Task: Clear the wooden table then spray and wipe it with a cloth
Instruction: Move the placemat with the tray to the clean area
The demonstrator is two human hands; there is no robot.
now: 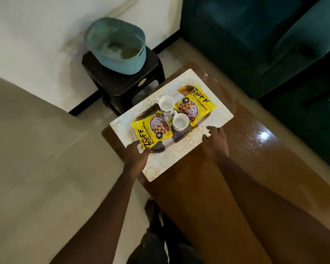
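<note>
Reaching forward with both arms almost straight, the left hand (135, 155) grips the short near edge of the white tray (217, 109), thumb on top. The right hand (215, 141) curls its fingers over the tray's long right edge. The tray lies over the far-left corner of the wooden table (253, 134).

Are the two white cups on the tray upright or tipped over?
Upright: the far cup and near cup show open mouths facing up.

Both yellow packets (152, 130) (195, 106) read "ZOFF SOYA CHUNKS", "10".
</note>
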